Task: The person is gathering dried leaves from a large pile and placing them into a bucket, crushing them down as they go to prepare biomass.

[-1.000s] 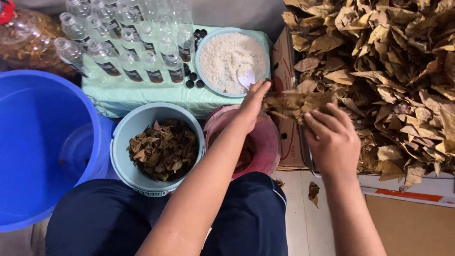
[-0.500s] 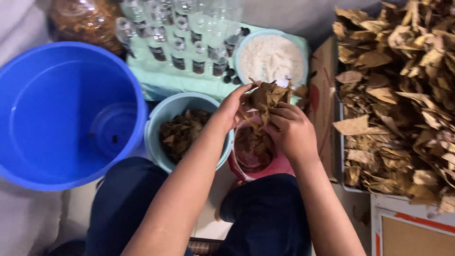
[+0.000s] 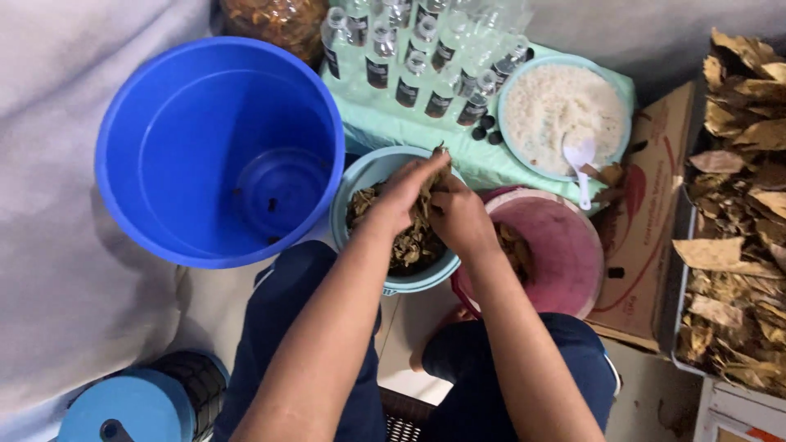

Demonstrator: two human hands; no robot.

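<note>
- Your left hand [image 3: 401, 195] and right hand [image 3: 460, 214] meet over the light blue bowl [image 3: 360, 176], fingers curled shut around a bunch of dried leaves [image 3: 424, 205] pressed between them.
- The bunch sits over the bowl's right half, just above the loose leaf pieces [image 3: 403, 245] already lying inside it.
- At 3 o'clock from the bowl, touching its rim, stands a pink bowl [image 3: 557, 250] with a few leaf scraps at its left edge.
- At 9 o'clock stands a big blue bucket [image 3: 164, 147], with a round blue lid lying in its bottom.
- At 12 o'clock a row of small clear bottles [image 3: 409, 61] lies on a pale green cloth [image 3: 385, 127].
- At 1 o'clock, on the same cloth, a round dish of white rice [image 3: 557, 106] holds a white plastic spoon [image 3: 580, 160] near its lower rim.
- Far at 3 o'clock a heap of large dry leaves [image 3: 737, 221] fills a tray beside a cardboard box [image 3: 647, 237].
</note>
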